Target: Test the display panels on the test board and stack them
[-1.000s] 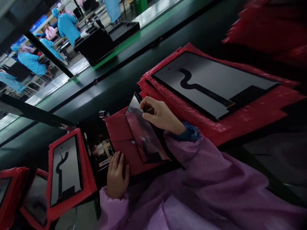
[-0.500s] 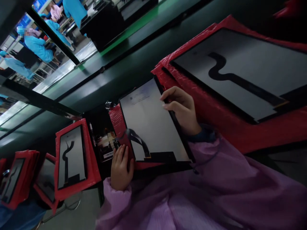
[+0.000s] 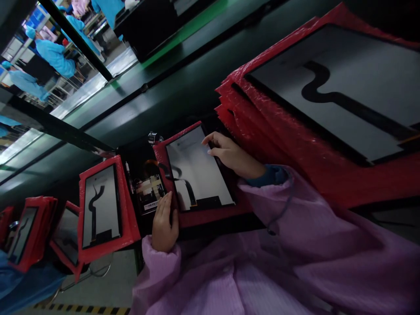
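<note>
A grey-white display panel (image 3: 200,175) with a black frame and a curved black ribbon cable (image 3: 188,190) lies over red bubble wrap (image 3: 160,153) in front of me. My right hand (image 3: 226,153) has its thumb and forefinger at the panel's right edge, near the far corner, in a pinch. Stretched out flat, the fingers of my left hand (image 3: 165,223) rest by the wrap's left edge, holding nothing. Just beyond those fingertips is a small circuit assembly (image 3: 149,188) with tape and a barcode label.
At right, a stack of red bubble wrap sheets (image 3: 262,144) bears a larger-looking panel (image 3: 354,100). More panels on red wrap (image 3: 101,205) stand to the left. A green conveyor (image 3: 177,83) runs behind. A small shiny metal object (image 3: 152,138) sits behind the wrap. Several people (image 3: 55,54) work far off.
The panel has gone down and away from me onto the red wrap, with my right hand at its edge moving along. My left hand has stayed nearly in place. The view has shifted a little.
</note>
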Demonstrator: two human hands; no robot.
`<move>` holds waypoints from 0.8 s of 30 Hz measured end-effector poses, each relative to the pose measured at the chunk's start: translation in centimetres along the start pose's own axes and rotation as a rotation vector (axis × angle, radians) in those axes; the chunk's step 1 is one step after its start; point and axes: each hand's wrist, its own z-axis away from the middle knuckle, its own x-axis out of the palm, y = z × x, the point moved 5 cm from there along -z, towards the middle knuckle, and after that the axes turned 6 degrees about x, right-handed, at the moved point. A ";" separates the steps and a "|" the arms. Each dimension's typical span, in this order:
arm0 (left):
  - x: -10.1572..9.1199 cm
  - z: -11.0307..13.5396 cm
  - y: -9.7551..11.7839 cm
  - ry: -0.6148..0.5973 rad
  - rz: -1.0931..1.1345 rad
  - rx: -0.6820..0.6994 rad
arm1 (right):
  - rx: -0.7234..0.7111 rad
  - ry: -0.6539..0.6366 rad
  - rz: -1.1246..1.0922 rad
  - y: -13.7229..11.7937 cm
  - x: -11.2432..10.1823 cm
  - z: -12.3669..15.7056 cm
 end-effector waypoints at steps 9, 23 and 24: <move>-3.1 -3.8 0.3 0.092 0.021 0.040 | -0.251 0.180 0.564 -3.4 2.9 1.8; -2.8 -12.0 -6.7 0.024 -0.006 0.130 | -0.436 -0.218 0.686 -6.7 9.2 3.0; -3.1 -11.8 -6.6 0.060 -0.009 0.141 | -0.469 -0.209 0.710 -6.7 9.2 3.2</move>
